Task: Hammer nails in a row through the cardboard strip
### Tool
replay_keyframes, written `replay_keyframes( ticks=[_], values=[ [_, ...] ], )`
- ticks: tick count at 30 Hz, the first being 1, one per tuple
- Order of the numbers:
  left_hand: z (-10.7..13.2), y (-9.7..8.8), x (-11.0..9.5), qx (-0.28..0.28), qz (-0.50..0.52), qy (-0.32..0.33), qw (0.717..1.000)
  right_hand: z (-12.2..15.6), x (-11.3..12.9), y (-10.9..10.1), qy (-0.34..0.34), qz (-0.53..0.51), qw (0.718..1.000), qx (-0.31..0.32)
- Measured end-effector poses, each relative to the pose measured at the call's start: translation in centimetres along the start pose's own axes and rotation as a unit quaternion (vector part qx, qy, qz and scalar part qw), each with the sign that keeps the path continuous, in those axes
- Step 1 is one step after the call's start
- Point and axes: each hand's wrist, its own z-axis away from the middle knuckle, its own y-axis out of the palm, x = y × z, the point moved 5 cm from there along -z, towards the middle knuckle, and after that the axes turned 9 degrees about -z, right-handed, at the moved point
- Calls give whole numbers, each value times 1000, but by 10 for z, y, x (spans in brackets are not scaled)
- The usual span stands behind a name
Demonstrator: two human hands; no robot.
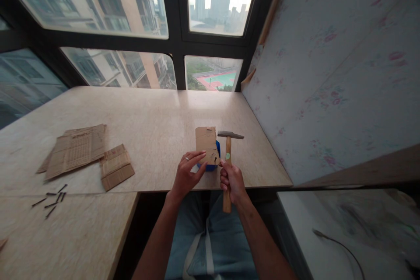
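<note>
My right hand (232,179) is wrapped around the wooden handle of a hammer (228,146). The hammer's metal head points away from me, just right of a piece of cardboard (205,138). That cardboard lies on a blue object (218,145), mostly hidden beneath it. With fingers stretched out, my left hand (189,171) rests against the cardboard's near left side; a ring is on one finger. A small dark nail (215,159) shows near the cardboard's right edge, beside several small marks. How firmly the nail sits there cannot be made out.
Several dark nails (55,200) lie loose at the left. Behind them are stacked cardboard sheets (78,146) and a smaller folded piece (116,166). The marble-like counter (154,127) meets windows at the back and a papered wall (328,74) at right. A cable (341,245) lies lower right.
</note>
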Motion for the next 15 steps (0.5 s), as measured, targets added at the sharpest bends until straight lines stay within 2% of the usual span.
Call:
replay_keyframes(
  ticks=[3,7,9,12,15],
  values=[
    [24,-29,6,-47,-36,-53,997,6,1,-7,-8,16,1000,-12],
    [81,-81,17,-103,-140,-176,969,18,0,-27,-34,59,997,-39],
    [116,-109,21,-131,-193,-251,939,26,1,-40,-64,110,990,-61],
    [169,-149,20,-172,-274,-346,881,38,3,-59,-94,168,978,-82],
    [208,-183,13,-190,-361,-374,833,44,7,-74,-103,186,973,-88]
  ],
)
